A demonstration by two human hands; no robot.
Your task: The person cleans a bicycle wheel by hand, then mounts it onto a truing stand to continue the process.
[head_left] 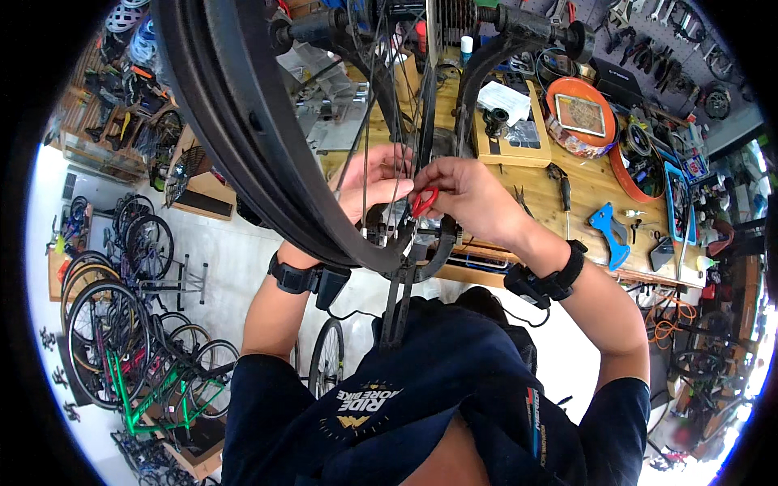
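A black bicycle wheel rim (243, 138) with thin spokes (369, 113) stands upright in a black truing stand (468, 97) in front of me. My right hand (470, 194) pinches a small red spoke wrench (424, 202) against the spokes, close to the near part of the rim. On the other side of the spokes, my left hand (374, 185) reaches in with its thumb stretched toward the wrench. Its fingers are apart from the thumb and partly hidden behind the spokes. Black bands sit on both wrists.
The wooden workbench (559, 178) carries a cardboard box (519, 150), an orange round tray (581, 113), a screwdriver (561, 182) and a blue tool (609, 235). Several bicycles (146, 356) stand at left. Tools hang on the pegboard (648, 57) at the far right.
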